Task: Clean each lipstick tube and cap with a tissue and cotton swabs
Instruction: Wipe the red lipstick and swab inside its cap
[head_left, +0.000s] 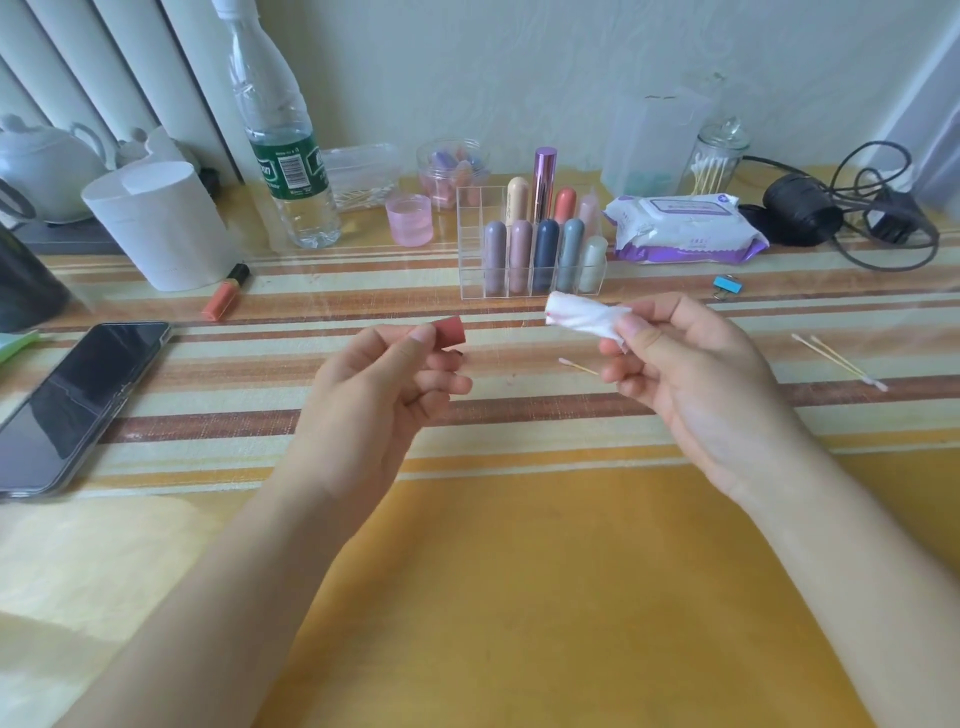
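My left hand (395, 384) pinches a small brick-red lipstick cap (451, 331) between thumb and fingers, held above the striped table. My right hand (685, 374) grips a rolled white tissue (582, 314) with pink stains at its left end, and a cotton swab (576, 366) sticks out to the left from under that hand's fingers. The two hands are apart, cap and tissue not touching. An orange lipstick tube with a black end (224, 293) lies on the table at the left. A clear acrylic organizer (472, 260) behind the hands holds several upright lipsticks.
A phone (78, 405) lies at the left. A white paper roll (161, 228), water bottle (283, 140) and pink cup (409, 219) stand behind. A wet-wipe pack (685, 228), swab jar (717, 161), black cable (883, 218), blue binder clip (725, 285) and two loose swabs (841, 364) are at the right.
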